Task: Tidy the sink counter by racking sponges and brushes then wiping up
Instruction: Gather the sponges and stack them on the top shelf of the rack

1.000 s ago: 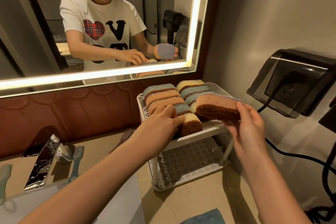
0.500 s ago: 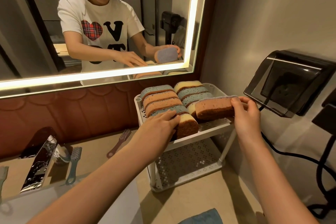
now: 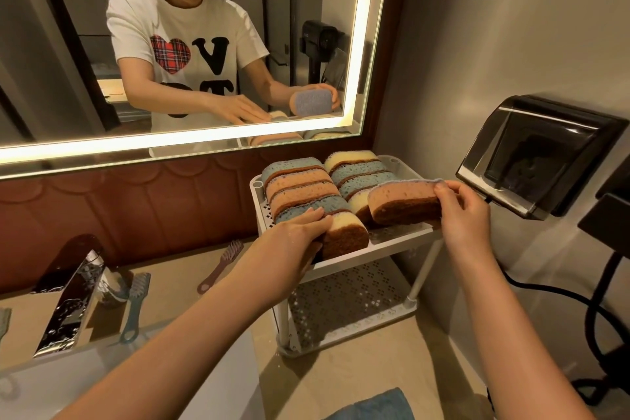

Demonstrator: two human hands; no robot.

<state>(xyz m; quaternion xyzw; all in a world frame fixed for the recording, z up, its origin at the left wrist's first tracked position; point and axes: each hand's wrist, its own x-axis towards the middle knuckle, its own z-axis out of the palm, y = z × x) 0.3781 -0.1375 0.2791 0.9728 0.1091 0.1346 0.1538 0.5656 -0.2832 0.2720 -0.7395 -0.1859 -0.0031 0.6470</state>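
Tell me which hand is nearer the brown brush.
Left. The left hand presses the sponges at the rack's front left, just right of the brown brush. The right hand pinches an orange sponge at the rack's right side, farther off.

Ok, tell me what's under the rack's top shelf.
A perforated lower shelf, with nothing showing on the part in view. Its back is covered by the top shelf, which is loaded with sponges.
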